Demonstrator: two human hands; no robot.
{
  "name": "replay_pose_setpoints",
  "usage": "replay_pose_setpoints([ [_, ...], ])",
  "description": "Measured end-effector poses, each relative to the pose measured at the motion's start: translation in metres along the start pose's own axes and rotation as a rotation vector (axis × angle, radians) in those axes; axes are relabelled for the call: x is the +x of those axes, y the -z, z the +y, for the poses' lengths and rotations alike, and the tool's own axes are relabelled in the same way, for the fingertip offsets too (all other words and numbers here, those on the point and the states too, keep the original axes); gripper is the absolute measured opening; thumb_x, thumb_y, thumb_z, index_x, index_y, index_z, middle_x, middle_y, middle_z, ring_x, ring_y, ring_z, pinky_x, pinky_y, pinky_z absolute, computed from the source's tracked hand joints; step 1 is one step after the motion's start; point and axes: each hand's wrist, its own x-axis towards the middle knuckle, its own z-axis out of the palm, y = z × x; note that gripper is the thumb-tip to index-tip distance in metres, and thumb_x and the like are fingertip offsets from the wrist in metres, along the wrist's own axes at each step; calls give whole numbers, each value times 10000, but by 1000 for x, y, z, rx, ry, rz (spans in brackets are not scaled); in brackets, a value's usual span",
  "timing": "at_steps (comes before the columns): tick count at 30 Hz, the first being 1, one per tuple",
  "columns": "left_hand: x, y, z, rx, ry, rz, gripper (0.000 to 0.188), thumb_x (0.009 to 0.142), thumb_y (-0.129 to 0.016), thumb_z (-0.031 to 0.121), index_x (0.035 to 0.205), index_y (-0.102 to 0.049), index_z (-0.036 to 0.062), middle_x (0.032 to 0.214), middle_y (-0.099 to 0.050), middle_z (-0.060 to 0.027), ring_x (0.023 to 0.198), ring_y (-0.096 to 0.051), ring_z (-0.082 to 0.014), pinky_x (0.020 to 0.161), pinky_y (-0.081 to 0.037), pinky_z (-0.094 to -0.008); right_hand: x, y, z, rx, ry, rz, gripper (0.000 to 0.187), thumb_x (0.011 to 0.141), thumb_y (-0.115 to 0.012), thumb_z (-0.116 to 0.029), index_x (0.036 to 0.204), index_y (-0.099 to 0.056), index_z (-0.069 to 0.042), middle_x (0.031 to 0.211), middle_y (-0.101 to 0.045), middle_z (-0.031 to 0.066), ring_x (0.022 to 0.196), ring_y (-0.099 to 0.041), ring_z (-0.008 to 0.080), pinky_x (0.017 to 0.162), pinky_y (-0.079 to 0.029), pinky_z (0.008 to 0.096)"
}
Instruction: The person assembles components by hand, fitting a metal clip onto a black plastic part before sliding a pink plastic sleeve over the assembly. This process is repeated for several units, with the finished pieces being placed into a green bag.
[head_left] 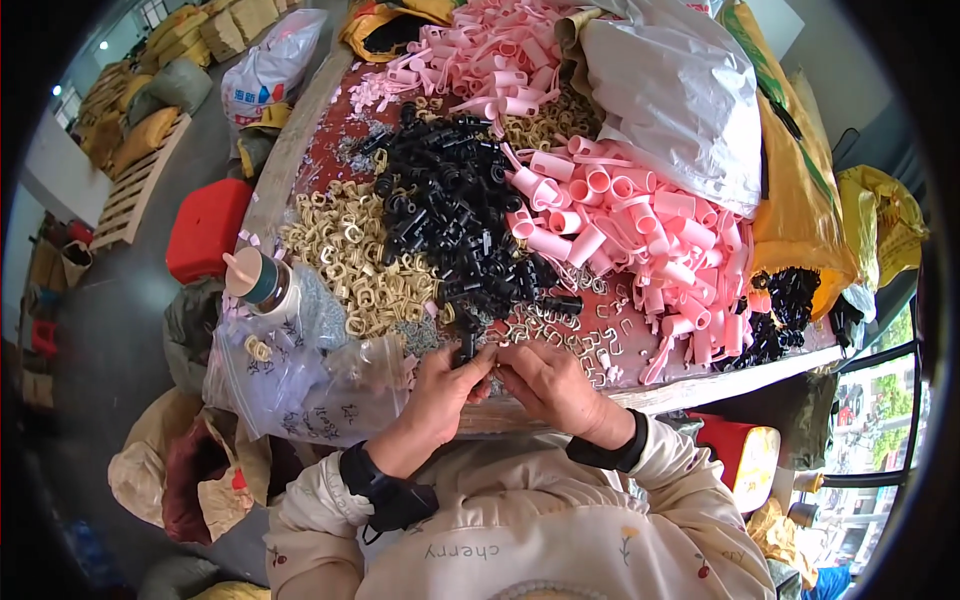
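Observation:
At the table's near edge my two hands meet, fingertips almost touching. My left hand [440, 392] is closed round a small black plastic part [467, 348] that stands up between thumb and fingers. My right hand [548, 380] is pinched against it, and whatever its fingertips hold is too small to make out. Just beyond the hands lies a heap of black plastic parts [450, 200]. Thin bent metal clips [600, 320] are scattered beyond my right hand. Cream-coloured plastic rings [350, 250] are piled to the left, and pink tube-shaped pieces with handles [640, 220] to the right.
A bottle with a pink-and-dark lid [255, 278] stands at the table's left, behind clear plastic bags [300, 385]. A white sack [675, 110] leans over the pink pieces. Past the left edge is a red container [208, 230]; an open sack [205, 470] stands lower left.

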Motion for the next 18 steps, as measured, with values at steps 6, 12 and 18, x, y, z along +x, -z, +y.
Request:
replay_pose_setpoints([
  [6,3,-2,-7,25,56,-57,154,778,-560,221,742,-537,74,632,-482,26,524,-433,-51,467,-360,-169,-8,3,4,-70,33,19,219,701,-558,-21,908,-487,-10,694,-508,107,621,-522,263,538,-420,322],
  [12,14,-14,-8,18,135,-35,171,779,-562,233,732,-516,75,603,-481,41,489,-416,-34,435,-315,-162,-10,12,16,96,-85,-7,209,695,-558,-23,898,-505,-14,699,-507,89,601,-518,242,528,-415,310],
  [18,23,-11,-8,-106,228,-245,217,802,-517,229,929,-500,53,779,-510,-4,631,-466,-90,545,-390,-199,-15,24,27,402,-306,37,137,674,-566,-22,810,-549,-23,700,-488,72,626,-497,215,559,-398,286],
])
